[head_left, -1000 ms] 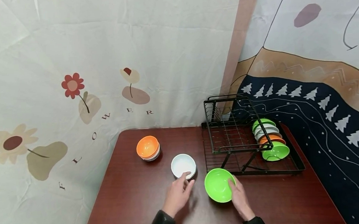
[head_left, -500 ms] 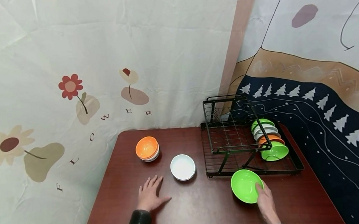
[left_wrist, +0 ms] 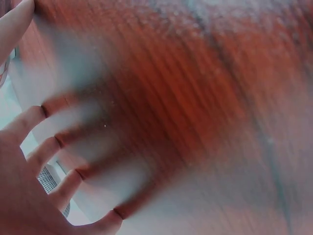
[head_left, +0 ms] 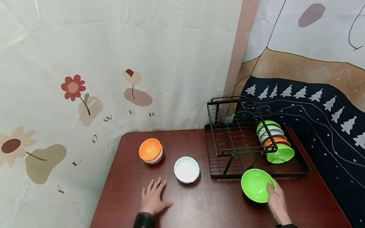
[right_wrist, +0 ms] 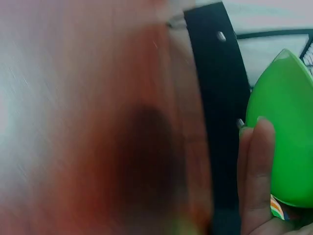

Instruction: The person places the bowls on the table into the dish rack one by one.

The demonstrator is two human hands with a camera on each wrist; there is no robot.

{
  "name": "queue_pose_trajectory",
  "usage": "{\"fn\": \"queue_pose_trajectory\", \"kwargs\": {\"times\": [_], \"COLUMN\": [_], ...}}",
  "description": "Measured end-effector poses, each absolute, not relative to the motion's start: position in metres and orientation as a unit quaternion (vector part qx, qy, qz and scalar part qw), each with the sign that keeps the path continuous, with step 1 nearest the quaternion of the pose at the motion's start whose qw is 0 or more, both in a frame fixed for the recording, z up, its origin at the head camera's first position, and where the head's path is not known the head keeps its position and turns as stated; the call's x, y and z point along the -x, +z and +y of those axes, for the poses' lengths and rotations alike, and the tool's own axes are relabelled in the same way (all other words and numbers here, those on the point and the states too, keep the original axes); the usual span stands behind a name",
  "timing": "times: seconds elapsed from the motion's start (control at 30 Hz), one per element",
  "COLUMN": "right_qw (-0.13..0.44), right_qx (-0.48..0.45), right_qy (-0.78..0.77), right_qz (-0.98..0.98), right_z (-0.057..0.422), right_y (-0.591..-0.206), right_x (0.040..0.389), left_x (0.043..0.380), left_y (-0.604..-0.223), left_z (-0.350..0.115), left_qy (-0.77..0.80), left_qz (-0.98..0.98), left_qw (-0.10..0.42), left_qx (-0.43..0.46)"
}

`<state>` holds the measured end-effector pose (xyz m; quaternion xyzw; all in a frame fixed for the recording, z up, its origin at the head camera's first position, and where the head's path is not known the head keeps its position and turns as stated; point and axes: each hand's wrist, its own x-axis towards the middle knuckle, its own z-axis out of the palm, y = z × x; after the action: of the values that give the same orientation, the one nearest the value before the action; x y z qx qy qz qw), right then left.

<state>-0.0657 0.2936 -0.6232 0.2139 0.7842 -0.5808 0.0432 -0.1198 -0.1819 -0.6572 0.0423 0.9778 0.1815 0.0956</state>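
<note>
My right hand (head_left: pixel 277 199) grips a green bowl (head_left: pixel 255 186) by its right side, thumb over the rim, in front of the dish rack. In the right wrist view the fingers lie against the outside of the green bowl (right_wrist: pixel 288 142). My left hand (head_left: pixel 152 199) rests on the table with its fingers spread, as the left wrist view shows with the fingertips (left_wrist: pixel 49 106) on the wood. A white bowl (head_left: pixel 187 170) stands to the right of that hand. Farther back is a stack with an orange bowl (head_left: pixel 149 149) on top of white ones.
A black two-tier dish rack (head_left: pixel 233 175) stands at the back right of the brown table (head_left: pixel 208 220). Several bowls lean in a row at its right side, a green bowl (head_left: pixel 280 154) in front. Patterned cloth (head_left: pixel 173 58) hangs behind the table.
My right hand has carried the green bowl rightward, close to the front of the rack. My left hand has left the white bowl and moved left onto the table.
</note>
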Motion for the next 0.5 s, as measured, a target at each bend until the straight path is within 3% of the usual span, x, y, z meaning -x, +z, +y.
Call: {"fn": "queue_pose_trajectory", "kwargs": {"times": [0.33,0.5], "right_qw": [-0.095,-0.202], "right_qx": [-0.248,-0.180], "right_qy": [-0.479,-0.361], "right_qz": [0.836,0.893], "right_z": [0.356,0.381], "right_y": [-0.595,-0.587], "right_x": [0.083,0.096], "left_x": [0.120,0.121], "left_y": [-0.660,-0.661], "left_z": [-0.184,-0.183], "left_qy": [0.194,0.187], "left_qz": [0.976,0.977], "left_qw": [0.088,0.096], "left_qx": [-0.042,-0.041]}}
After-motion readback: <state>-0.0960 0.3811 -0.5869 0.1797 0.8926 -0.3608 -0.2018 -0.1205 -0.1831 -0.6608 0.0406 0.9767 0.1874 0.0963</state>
